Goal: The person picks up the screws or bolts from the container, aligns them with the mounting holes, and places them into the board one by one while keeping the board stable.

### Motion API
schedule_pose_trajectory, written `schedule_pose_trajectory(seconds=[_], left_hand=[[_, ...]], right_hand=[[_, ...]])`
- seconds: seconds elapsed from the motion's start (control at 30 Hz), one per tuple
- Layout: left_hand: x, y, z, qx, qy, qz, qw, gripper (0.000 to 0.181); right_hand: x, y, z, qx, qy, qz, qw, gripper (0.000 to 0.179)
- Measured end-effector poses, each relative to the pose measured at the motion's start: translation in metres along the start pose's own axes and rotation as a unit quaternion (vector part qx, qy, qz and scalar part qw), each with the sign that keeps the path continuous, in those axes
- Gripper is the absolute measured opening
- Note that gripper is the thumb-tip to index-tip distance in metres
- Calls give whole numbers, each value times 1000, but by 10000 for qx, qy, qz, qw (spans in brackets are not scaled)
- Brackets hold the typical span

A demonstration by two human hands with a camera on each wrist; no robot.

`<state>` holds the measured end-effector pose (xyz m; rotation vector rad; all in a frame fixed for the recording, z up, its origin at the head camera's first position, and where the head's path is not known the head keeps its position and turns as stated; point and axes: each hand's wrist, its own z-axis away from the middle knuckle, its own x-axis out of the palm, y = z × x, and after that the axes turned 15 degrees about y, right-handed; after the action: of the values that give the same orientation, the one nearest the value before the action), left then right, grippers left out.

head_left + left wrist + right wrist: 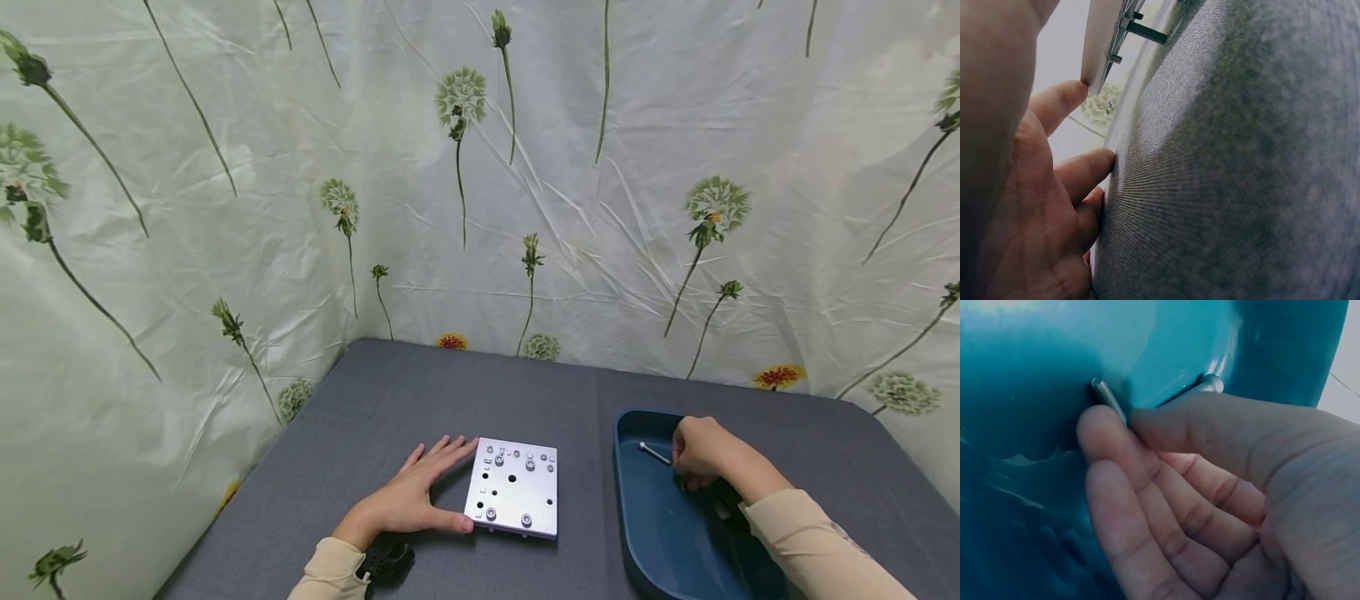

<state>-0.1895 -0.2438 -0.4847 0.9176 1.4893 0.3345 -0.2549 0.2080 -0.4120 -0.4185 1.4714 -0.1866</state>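
Note:
A square silver metal plate (517, 500) with holes and several bolts lies on the dark grey cloth. At its left side my left hand (412, 498) spreads its fingers, the thumb at the near corner and the index fingertip at the far one. Seen from the left wrist, a threaded bolt end (1147, 32) juts from the plate's underside. Inside the blue tray (660, 533), my right hand (701, 454) pinches a bolt (1109, 399) between thumb and index finger, its threaded end showing past the fingertips. Another bolt (655, 452) lies in the tray close to that hand.
Beneath everything is a table covered in dark grey cloth (450, 392). A flower-printed white sheet (390, 150) hangs behind and to the left. Raised tray walls surround my right hand. A black strap (390, 562) sits at the left wrist.

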Motion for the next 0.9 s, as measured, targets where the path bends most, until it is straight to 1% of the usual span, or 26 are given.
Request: schedule_pose_trajectory(seconds=[0.1, 0.17, 0.43, 0.67, 0.77, 0.9], left_hand=[[0, -1, -1, -11, 0, 3, 10000, 109], [0, -1, -1, -7, 2, -2, 10000, 109], [-1, 0, -1, -24, -26, 38, 10000, 109], [-1, 1, 0, -28, -46, 101, 9999, 108], [-1, 1, 0, -24, -46, 112, 9999, 108], [0, 1, 0, -2, -28, 93, 10000, 108]], right_hand=[[-1, 0, 1, 68, -76, -201, 9997, 22], [-1, -1, 2, 116, -125, -236, 9996, 22], [-2, -5, 4, 280, -356, -4, 9990, 23], [1, -9, 8, 398, -388, -65, 9984, 25], [1, -9, 9, 455, -386, -183, 9981, 24], [2, -6, 10, 554, -434, -604, 9957, 22]])
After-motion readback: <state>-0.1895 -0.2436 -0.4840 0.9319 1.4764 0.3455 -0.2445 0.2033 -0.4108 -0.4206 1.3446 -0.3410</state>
